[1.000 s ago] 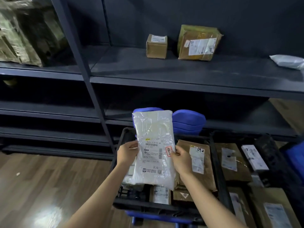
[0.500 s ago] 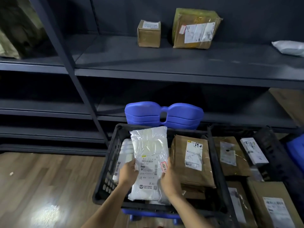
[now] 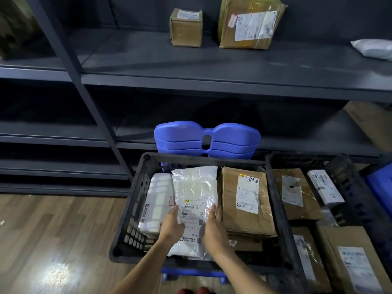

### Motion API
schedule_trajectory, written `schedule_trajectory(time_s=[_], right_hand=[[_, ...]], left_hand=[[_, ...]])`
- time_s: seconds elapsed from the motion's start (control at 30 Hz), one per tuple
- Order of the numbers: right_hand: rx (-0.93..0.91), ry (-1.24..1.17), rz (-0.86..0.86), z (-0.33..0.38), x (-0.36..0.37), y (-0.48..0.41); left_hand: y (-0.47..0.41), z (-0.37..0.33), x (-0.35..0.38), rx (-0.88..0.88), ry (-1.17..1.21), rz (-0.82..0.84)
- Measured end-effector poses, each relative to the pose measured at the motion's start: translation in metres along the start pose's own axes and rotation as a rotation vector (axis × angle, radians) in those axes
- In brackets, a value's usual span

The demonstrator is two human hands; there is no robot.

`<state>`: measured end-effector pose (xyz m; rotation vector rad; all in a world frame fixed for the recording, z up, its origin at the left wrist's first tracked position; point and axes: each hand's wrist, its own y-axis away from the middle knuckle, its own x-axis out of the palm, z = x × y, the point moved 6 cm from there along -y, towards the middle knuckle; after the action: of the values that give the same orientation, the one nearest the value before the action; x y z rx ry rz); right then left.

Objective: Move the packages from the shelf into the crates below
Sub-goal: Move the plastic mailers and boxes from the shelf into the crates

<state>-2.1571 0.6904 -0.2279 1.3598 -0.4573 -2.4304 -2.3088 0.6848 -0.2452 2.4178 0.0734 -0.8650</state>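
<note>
A white plastic mailer [image 3: 195, 194] with a printed label lies inside the black crate [image 3: 131, 211], between a pale flat package [image 3: 157, 200] on its left and brown cardboard parcels [image 3: 246, 200] on its right. My left hand [image 3: 172, 222] holds the mailer's left edge and my right hand [image 3: 212, 223] holds its right edge, fingers along the sides. On the dark shelf [image 3: 191, 66] above stand a small cardboard box [image 3: 186, 28], a larger taped box [image 3: 250, 24] and a white bag [image 3: 373, 48] at the far right.
A second black crate [image 3: 347, 187] to the right holds several brown parcels. Stacked blue plastic stools [image 3: 206, 141] stand behind the crate, under a lower shelf. A slanted shelf post [image 3: 84, 88] runs down on the left. Wooden floor [image 3: 53, 240] lies at the lower left.
Both hands lowered the white mailer from upright above the crate down flat into it. The view moved closer to the shelf and crate.
</note>
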Motion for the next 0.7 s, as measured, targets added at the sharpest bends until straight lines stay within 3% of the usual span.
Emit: schedule_trajectory(time_s=[0.2, 0.33, 0.57, 0.7], right_hand=[[-0.011, 0.055, 0.011, -0.001, 0.011, -0.004], [0.084, 0.09, 0.11, -0.002, 0.013, -0.004], [0.005, 0.405, 0.19, -0.002, 0.021, -0.013], [-0.082, 0.628, 0.094, -0.002, 0.037, -0.016]], left_hand=[[-0.001, -0.008, 0.012, 0.011, -0.043, 0.029], [-0.006, -0.002, 0.025, 0.024, -0.072, 0.03], [-0.008, -0.003, 0.046, 0.046, -0.2, 0.119], [-0.008, -0.003, 0.055, 0.055, -0.382, 0.164]])
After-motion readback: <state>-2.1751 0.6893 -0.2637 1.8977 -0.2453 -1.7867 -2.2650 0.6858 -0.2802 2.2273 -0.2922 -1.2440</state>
